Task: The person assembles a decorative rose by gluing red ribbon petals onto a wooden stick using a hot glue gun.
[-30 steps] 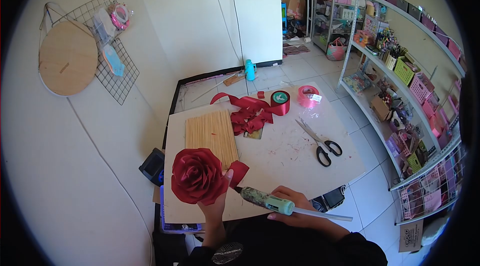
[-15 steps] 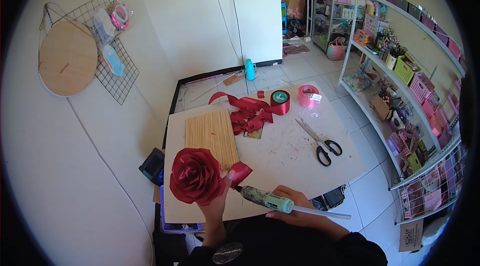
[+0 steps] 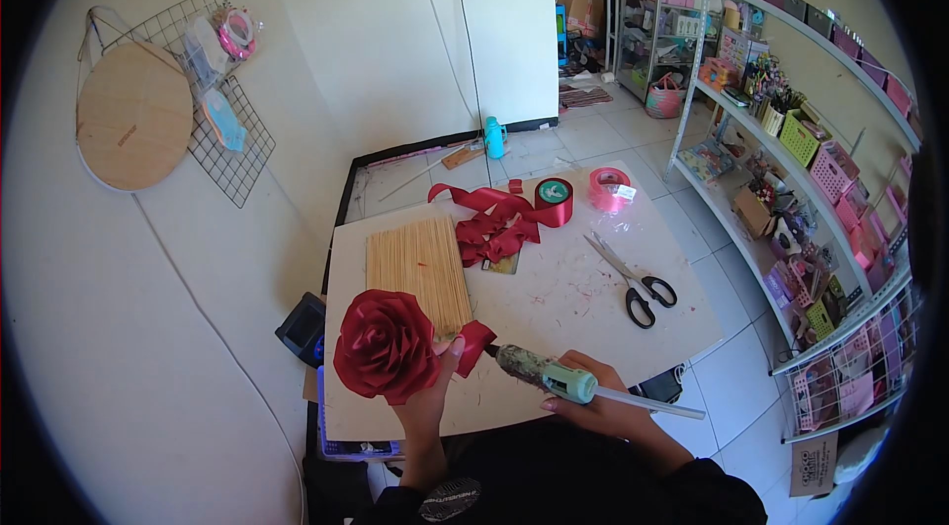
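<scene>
A large dark red ribbon rose is in my left hand, over the near left part of the table. The thumb and fingers also pinch a loose red ribbon petal to the right of the rose. My right hand is closed round a green glue gun with a clear glue stick out of its back end. Its dark nozzle points left, close to the petal's right edge. Whether the nozzle touches the petal is hard to tell.
On the white table lie a bundle of thin wooden sticks, cut red ribbon pieces, a red ribbon roll, a pink tape roll and black-handled scissors. Metal shelves stand at the right.
My right hand and the glue gun have moved slightly right and up, so the nozzle is farther from the left thumb. The petal has turned a little, and the far ribbon end has shifted right.
</scene>
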`<control>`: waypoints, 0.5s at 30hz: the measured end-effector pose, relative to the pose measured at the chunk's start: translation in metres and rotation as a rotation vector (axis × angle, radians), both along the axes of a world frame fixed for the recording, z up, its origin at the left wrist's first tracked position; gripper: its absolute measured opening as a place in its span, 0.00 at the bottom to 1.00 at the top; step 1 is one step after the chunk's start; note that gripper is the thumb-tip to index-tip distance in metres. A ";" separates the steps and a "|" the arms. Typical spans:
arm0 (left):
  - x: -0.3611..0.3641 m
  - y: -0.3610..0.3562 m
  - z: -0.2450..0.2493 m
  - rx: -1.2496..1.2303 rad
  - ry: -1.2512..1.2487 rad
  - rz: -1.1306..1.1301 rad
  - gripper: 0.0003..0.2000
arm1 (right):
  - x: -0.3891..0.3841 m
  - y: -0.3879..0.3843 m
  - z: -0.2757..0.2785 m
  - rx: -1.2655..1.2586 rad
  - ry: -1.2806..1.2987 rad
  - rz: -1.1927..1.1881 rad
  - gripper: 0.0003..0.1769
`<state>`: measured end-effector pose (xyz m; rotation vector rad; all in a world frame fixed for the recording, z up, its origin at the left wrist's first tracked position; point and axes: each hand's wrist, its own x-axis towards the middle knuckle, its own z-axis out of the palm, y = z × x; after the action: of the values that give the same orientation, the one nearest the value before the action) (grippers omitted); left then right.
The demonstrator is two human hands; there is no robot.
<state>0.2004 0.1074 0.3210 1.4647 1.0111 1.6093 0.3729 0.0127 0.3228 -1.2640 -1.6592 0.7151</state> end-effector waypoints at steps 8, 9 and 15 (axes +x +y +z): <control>-0.003 0.003 -0.009 -0.007 -0.053 -0.061 0.11 | 0.013 0.003 -0.008 -0.011 0.018 -0.098 0.13; -0.004 0.004 -0.009 -0.007 -0.053 -0.061 0.11 | 0.019 0.007 -0.009 0.040 -0.098 -0.155 0.14; -0.005 0.001 0.006 -0.138 -0.328 -0.333 0.11 | 0.036 0.035 -0.043 0.002 -0.391 -0.440 0.21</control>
<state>0.1955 0.1088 0.3271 1.1578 0.6403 1.4450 0.4085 0.0473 0.2799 -1.7750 -1.5914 0.2059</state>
